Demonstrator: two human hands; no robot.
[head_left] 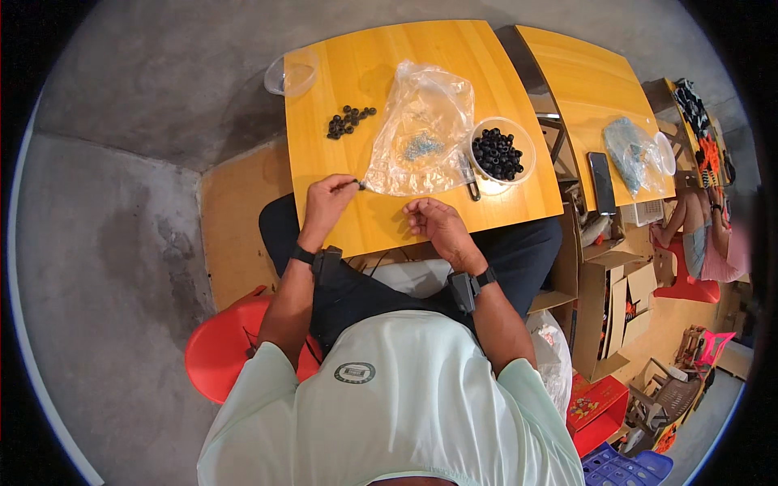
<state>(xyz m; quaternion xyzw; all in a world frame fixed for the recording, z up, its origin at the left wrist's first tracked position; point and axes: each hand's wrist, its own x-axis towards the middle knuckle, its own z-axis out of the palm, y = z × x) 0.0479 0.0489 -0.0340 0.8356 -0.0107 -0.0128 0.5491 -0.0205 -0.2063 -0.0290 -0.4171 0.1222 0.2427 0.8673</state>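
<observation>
My left hand (328, 206) is over the near left part of the yellow table, thumb and fingertips pinched on a small black round part (361, 185). To its right, my right hand (442, 225) hovers by the near edge with fingers curled together; whatever they may hold is too small to make out. Beyond both hands lies a clear plastic bag (429, 93) bearing a heap of small silvery pieces (422, 147). A round clear tub (528, 162) of black round parts (496, 152) stands right of it. Between tub and bag lies a black-handled tool (473, 190), partly hidden.
Loose black parts (348, 120) lie at the table's (336, 65) far left, near a clear container (300, 74) at its edge. Rightward, a second table (567, 73) carries a phone (600, 183) and another bag (628, 154). Cardboard boxes (596, 316) and a seated person (713, 243) are farther right.
</observation>
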